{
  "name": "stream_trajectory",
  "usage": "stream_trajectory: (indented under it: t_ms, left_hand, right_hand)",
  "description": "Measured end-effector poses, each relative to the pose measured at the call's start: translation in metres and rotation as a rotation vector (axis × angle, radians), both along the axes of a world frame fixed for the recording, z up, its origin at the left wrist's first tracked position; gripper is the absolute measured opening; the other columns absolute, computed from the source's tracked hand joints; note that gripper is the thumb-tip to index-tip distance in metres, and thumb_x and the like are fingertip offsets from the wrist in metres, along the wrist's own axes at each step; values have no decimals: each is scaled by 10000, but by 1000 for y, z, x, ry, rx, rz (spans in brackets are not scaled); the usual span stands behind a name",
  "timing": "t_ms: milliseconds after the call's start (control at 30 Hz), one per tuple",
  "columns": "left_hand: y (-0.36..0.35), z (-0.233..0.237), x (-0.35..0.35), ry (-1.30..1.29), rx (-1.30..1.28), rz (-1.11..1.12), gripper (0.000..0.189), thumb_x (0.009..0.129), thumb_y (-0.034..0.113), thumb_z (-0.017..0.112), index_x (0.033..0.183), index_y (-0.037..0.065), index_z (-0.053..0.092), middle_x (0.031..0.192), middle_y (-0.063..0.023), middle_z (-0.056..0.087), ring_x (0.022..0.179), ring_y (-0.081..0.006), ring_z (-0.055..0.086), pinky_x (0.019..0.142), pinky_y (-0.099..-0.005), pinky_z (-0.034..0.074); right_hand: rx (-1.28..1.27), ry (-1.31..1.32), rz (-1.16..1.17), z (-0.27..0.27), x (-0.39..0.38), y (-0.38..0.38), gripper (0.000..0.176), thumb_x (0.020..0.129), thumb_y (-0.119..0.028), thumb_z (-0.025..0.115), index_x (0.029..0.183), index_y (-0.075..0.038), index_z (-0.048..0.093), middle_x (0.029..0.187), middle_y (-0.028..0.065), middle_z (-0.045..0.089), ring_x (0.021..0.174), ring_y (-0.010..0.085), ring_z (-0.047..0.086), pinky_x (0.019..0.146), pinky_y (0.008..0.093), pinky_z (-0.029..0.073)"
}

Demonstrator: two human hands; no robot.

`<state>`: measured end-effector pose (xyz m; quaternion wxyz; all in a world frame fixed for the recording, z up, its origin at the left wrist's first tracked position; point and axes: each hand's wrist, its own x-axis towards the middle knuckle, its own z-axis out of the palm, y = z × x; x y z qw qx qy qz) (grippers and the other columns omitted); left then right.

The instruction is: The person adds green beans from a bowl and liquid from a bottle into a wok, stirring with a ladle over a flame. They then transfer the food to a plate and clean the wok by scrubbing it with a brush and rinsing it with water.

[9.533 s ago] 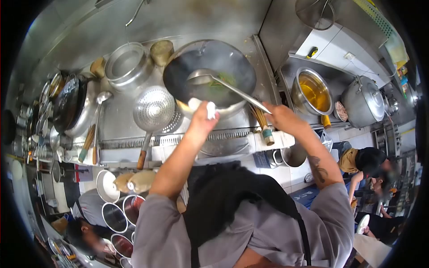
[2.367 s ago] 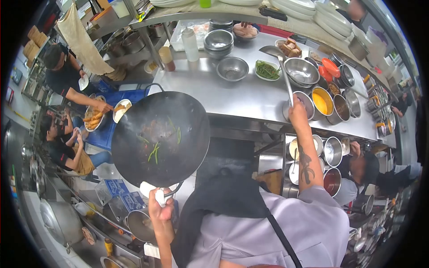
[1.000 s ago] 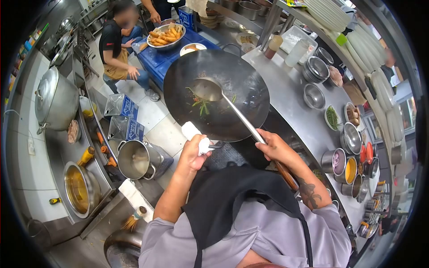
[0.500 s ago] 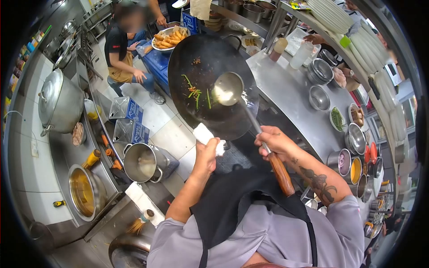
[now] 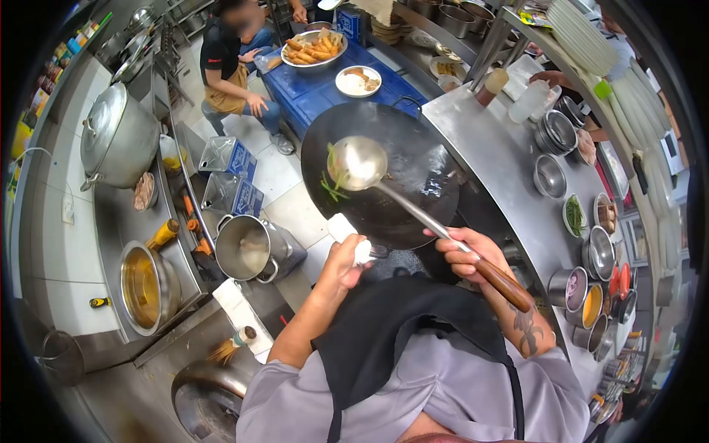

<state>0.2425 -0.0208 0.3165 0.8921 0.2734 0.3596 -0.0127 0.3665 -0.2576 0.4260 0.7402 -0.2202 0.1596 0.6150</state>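
Observation:
In the middle of the view is a black wok [image 5: 432,159], its inside dark and shiny. My left hand [image 5: 346,264] is closed around its near handle through a folded white cloth [image 5: 341,227]. My right hand [image 5: 476,257] wraps the shaft of a steel ladle [image 5: 360,161], close to where its brown wooden grip begins. The ladle's bowl lies inside the wok on the left, over some cut green vegetables [image 5: 334,187] that it partly hides.
Behind the wok, a blue table [image 5: 295,100] bears a bowl of fried rolls [image 5: 316,52] and a white plate [image 5: 358,90]. A person [image 5: 236,66] sits behind at left. A steel counter [image 5: 480,136] runs along the right; a stockpot [image 5: 251,255] stands at left.
The wok has come down and right in view, looking less tilted, uncovering the blue table and plate. Inside it, the ladle's bowl has moved left over the greens. Both hands keep their hold.

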Motion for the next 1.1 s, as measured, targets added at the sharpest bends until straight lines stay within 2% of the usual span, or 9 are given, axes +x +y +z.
stream_trajectory:
  t_ms: [100,133,300,433,533,733,900,967,1100]
  left_hand:
    - [3,-2,-2,-11,-11,-8,127,847,163,592,903,57,552,737,-80,601,643,-195,604,457,-317,430]
    - [5,-2,-3,-6,-9,-10,127,847,163,592,903,57,552,737,-80,601,643,-195,604,457,-317,430]
    - [9,4,-1,4,8,-8,123,847,166,589,896,59,555,742,-80,607,670,-194,608,466,-313,433]
    - [7,18,-2,29,56,-4,109,846,156,586,885,58,556,744,-77,611,658,-192,609,462,-314,434]
    - [8,23,-1,7,107,-4,95,851,135,572,918,75,541,729,-75,601,636,-200,610,493,-325,431]
    - [-3,25,-1,-97,197,49,108,839,136,587,922,82,542,763,-42,592,636,-175,607,472,-320,437]
    - [0,11,-2,-131,296,30,122,833,136,590,934,78,554,763,-31,591,616,-159,589,466,-312,435]
    - [5,8,-6,-95,271,27,122,832,140,594,930,76,559,760,-34,592,621,-162,589,469,-312,429]
    - [9,9,-14,10,173,30,115,831,152,602,903,70,566,744,-48,593,640,-179,591,473,-313,411]
  right_hand:
    - [-38,-148,-82,-14,-16,-9,370,925,-107,479,1272,6,415,748,52,471,446,80,419,354,240,342]
    - [-188,-241,-70,-14,-17,-4,325,915,-104,488,1225,-12,457,740,52,471,439,90,417,354,250,345]
    - [-303,-288,-42,-31,14,-10,251,942,-113,445,1174,-36,499,725,24,466,418,85,399,345,259,351]
    - [-464,-472,-80,-18,17,-2,190,918,-83,477,1104,-55,503,680,19,482,409,82,428,338,248,362]
    - [-552,-644,-55,-13,20,1,138,897,-59,486,1035,-53,496,662,13,504,408,82,474,337,242,380]
    - [-686,-881,113,-23,8,12,160,885,-65,483,1041,-32,492,665,12,523,421,75,505,334,232,396]
    - [-600,-791,197,-5,-9,32,165,888,-62,473,1051,-37,488,680,10,517,415,76,487,335,231,385]
    - [-449,-556,214,7,-19,31,117,902,-85,491,1003,-31,513,711,27,512,432,91,470,363,249,361]
    - [-312,-340,229,6,-8,11,175,908,-121,531,1075,-67,524,707,16,504,439,68,440,369,230,346]
